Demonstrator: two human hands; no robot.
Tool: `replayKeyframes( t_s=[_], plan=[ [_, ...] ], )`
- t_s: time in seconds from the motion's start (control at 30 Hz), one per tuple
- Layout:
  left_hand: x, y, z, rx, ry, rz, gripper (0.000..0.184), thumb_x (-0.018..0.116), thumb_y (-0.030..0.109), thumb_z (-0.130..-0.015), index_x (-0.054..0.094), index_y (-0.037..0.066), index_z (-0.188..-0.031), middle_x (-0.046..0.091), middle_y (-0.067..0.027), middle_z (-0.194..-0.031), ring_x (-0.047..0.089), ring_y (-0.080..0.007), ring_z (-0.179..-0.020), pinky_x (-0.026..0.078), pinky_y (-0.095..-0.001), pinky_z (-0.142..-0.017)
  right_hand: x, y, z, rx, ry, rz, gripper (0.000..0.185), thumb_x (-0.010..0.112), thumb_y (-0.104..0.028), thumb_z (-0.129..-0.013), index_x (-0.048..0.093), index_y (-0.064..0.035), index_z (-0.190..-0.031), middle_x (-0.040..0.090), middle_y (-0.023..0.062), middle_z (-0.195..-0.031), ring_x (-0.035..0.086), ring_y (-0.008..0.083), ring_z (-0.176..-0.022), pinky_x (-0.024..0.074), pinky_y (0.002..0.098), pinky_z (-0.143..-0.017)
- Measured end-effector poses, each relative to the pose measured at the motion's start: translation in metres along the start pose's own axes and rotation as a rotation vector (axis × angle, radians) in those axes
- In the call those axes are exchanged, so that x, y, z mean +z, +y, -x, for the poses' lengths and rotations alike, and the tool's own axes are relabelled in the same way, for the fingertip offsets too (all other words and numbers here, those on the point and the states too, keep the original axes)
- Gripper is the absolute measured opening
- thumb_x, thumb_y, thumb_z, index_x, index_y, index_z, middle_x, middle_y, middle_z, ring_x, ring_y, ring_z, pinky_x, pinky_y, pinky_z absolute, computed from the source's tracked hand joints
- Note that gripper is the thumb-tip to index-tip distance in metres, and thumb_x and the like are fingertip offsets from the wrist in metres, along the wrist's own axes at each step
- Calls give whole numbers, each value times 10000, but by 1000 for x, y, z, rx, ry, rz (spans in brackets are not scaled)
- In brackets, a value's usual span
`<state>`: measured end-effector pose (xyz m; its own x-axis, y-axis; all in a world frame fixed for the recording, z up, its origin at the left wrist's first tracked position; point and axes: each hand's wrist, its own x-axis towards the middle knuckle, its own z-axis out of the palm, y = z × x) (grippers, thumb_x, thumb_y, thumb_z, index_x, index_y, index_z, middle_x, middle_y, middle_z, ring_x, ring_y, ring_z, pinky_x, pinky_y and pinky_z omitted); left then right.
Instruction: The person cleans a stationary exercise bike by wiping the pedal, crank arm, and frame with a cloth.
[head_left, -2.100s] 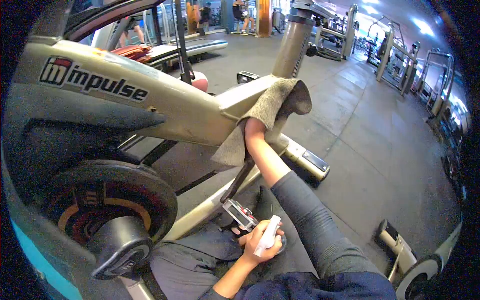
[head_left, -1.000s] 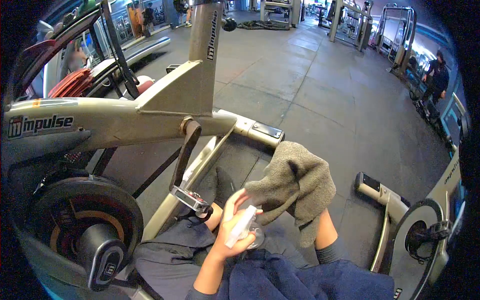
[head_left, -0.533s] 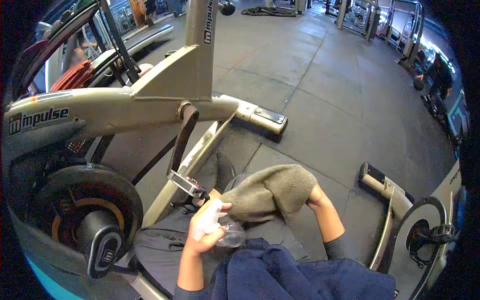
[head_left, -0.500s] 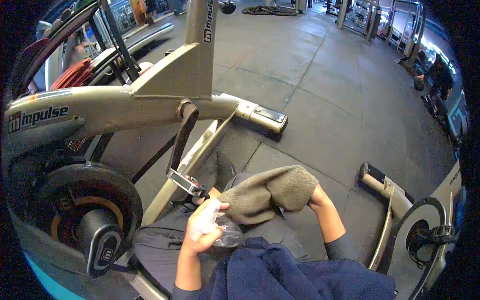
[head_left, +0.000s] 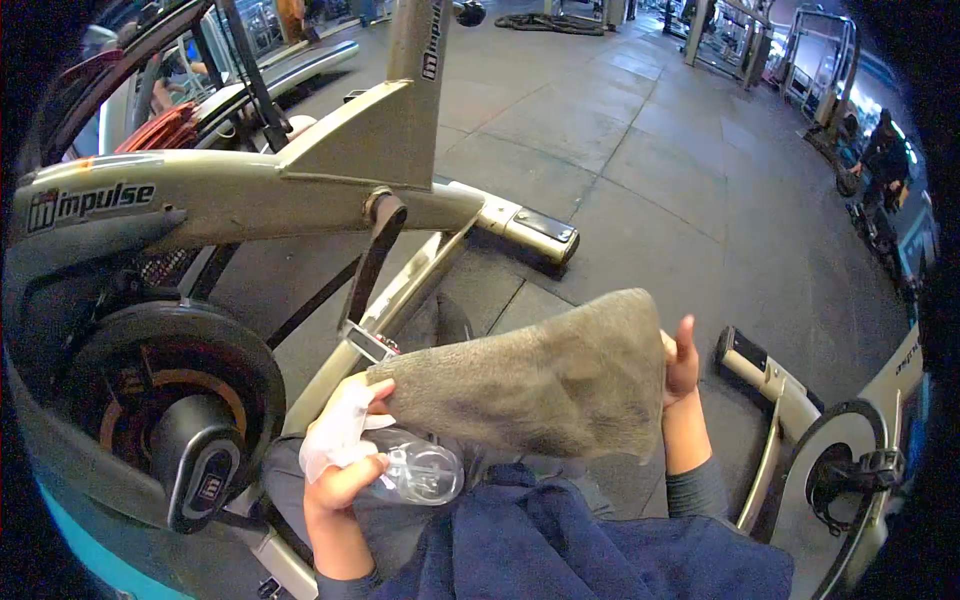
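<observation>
My left hand (head_left: 340, 450) is closed around a clear plastic bottle (head_left: 428, 472) that lies tilted, its rounded base pointing right. A whitish, translucent part (head_left: 342, 432) in the same palm is unclear in kind. The fingertips of this hand also meet the left corner of a grey-brown cloth (head_left: 540, 380). Spread out above my lap, the cloth reaches across to my right hand (head_left: 682, 370), which holds its right end. The right thumb stands up, away from the fabric, while the other fingers are mostly hidden behind it.
An exercise bike frame (head_left: 250, 190) with a crank arm (head_left: 375, 260) and a round flywheel housing (head_left: 180, 400) stands close on my left. Another bike (head_left: 850, 470) is at right. Dark floor tiles (head_left: 640, 220) extend ahead, with a person (head_left: 885, 165) at the far right.
The bunched cloth has been spread wider and flatter. My left hand has moved left with the bottle, showing more of it. My right hand has shifted right, its thumb now in view.
</observation>
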<state>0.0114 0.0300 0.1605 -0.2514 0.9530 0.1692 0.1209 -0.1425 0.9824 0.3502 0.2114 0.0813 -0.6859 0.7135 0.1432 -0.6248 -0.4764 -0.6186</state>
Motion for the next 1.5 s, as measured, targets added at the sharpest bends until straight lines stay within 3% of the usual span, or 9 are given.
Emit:
replayKeyframes(
  t_s=[0.07,0.17,0.3,0.57,0.63,0.73,1.1,1.37,1.5],
  plan=[
    [0,-5,0,-10,-20,-9,638,615,149,-525,580,-95,-1114,550,-150,-1146,544,-234,-994,424,-327,-877,1,6,-1,-48,110,188,651,530,-424,-889,405,32,-1337,516,133,-1306,476,246,-1219,341,372,-1042],
    [-2,-22,6,-26,-29,-25,615,613,137,-547,572,-92,-1117,543,-156,-1167,545,-246,-1035,431,-337,-887,20,10,-11,104,181,634,651,713,-167,-786,415,16,-1335,535,72,-1267,492,162,-1154,371,314,-997],
    [-11,-30,14,-9,-30,-120,590,605,132,-578,557,-84,-1124,529,-168,-1187,540,-265,-1088,434,-352,-904,28,6,-16,115,227,794,443,643,-84,-834,507,17,-1244,612,48,-1127,568,126,-1012,449,277,-885],
    [-13,-27,28,-7,63,-129,597,600,136,-582,546,-77,-1137,511,-145,-1153,544,-259,-1081,442,-338,-878,42,16,-32,6,269,1017,419,632,-40,-838,498,6,-1232,590,67,-1107,600,122,-919,493,257,-797],
    [-10,-21,27,-25,120,-117,602,595,128,-588,534,-73,-1153,482,-127,-1166,542,-251,-1088,443,-337,-874,60,14,-33,-24,432,1115,442,640,-16,-822,478,-19,-1234,537,81,-1103,604,105,-850,495,224,-729],
    [-14,-23,28,-53,172,-109,606,592,122,-589,529,-69,-1161,453,-112,-1187,540,-243,-1095,442,-336,-876,53,18,-37,-148,392,999,471,654,5,-800,463,-39,-1229,490,87,-1085,596,87,-798,487,202,-690],
    [-20,4,32,40,129,-129,551,579,104,-532,568,-79,-1052,564,-145,-1093,581,-226,-969,449,-320,-854,69,12,-43,-169,127,973,464,652,55,-770,532,-26,-1211,508,67,-1241,577,159,-1028,466,271,-893],
    [-22,5,31,117,59,-218,467,570,99,-545,588,-98,-969,599,-177,-1048,584,-244,-963,458,-326,-849,83,4,-42,-455,225,1574,328,636,83,-714,665,-46,-1014,636,97,-967,631,194,-905,511,269,-773],
    [-24,6,32,102,113,-228,437,563,77,-536,592,-100,-934,604,-182,-1043,588,-257,-962,459,-322,-847,80,-4,-39,-448,231,1605,255,645,70,-702,675,-30,-936,631,75,-887,604,173,-796,480,268,-699]
  ],
)
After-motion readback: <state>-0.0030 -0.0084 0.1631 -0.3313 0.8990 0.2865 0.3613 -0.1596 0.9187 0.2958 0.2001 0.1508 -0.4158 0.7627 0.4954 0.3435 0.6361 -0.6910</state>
